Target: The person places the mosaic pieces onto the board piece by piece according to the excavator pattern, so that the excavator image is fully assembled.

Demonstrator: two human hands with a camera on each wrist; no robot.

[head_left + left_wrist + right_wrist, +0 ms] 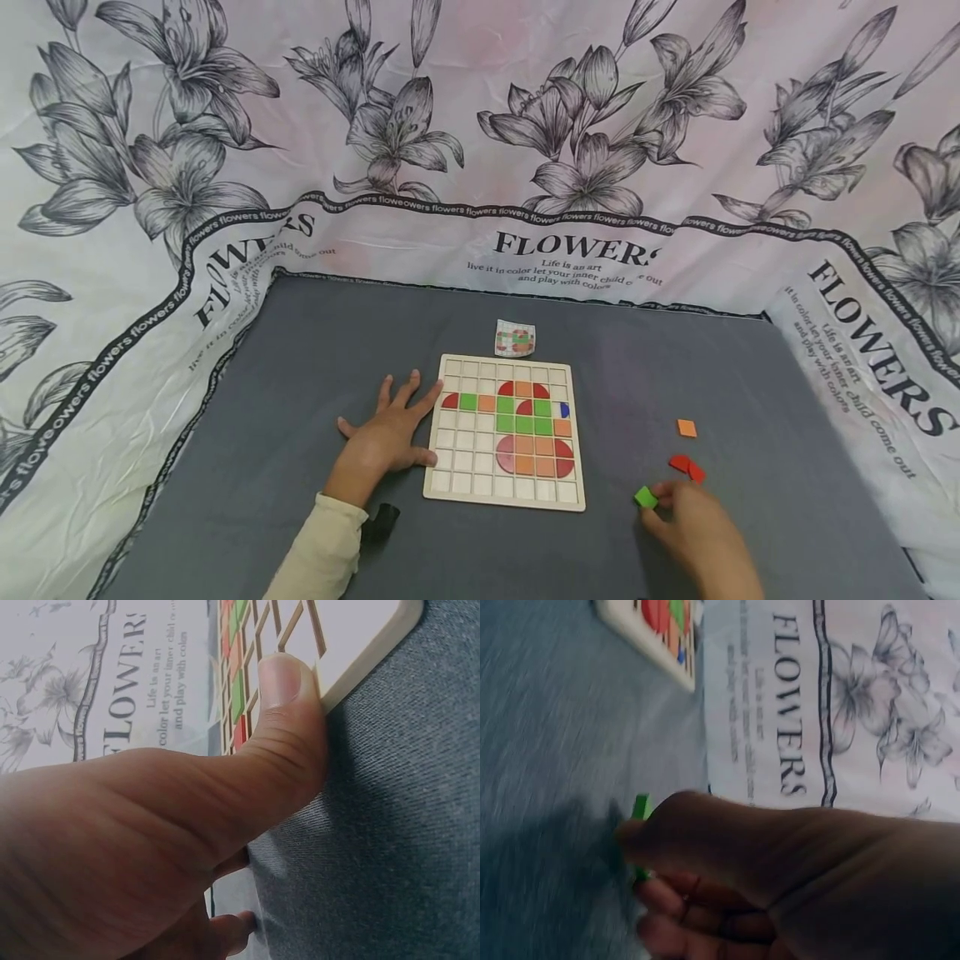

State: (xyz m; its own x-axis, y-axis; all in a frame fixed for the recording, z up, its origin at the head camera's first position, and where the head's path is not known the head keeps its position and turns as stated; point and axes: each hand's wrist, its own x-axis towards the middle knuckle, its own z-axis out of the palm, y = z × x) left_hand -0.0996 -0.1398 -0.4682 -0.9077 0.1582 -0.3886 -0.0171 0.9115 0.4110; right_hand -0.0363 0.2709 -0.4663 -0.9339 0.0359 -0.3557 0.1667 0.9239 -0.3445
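A wooden grid board [461,479] lies mid-table, with red, green, orange and blue tiles in some of its squares. My left hand [386,437] is spread at the board's left side, fingers straight. In the left wrist view its thumb [283,694] rests on the board's edge. To the right of the board, my right hand [693,525] pinches a green square tile [645,497] between thumb and fingers. The right wrist view shows the same tile [642,806] partly hidden by the thumb. Just beyond that hand lie two red tiles [679,462] and an orange square tile [686,428].
A small printed pattern card [515,338] lies behind the board. A black object [381,523], its kind unclear, sits beside the left sleeve. Flower-printed cloth [570,258] stands around the back and sides of the grey table [345,333].
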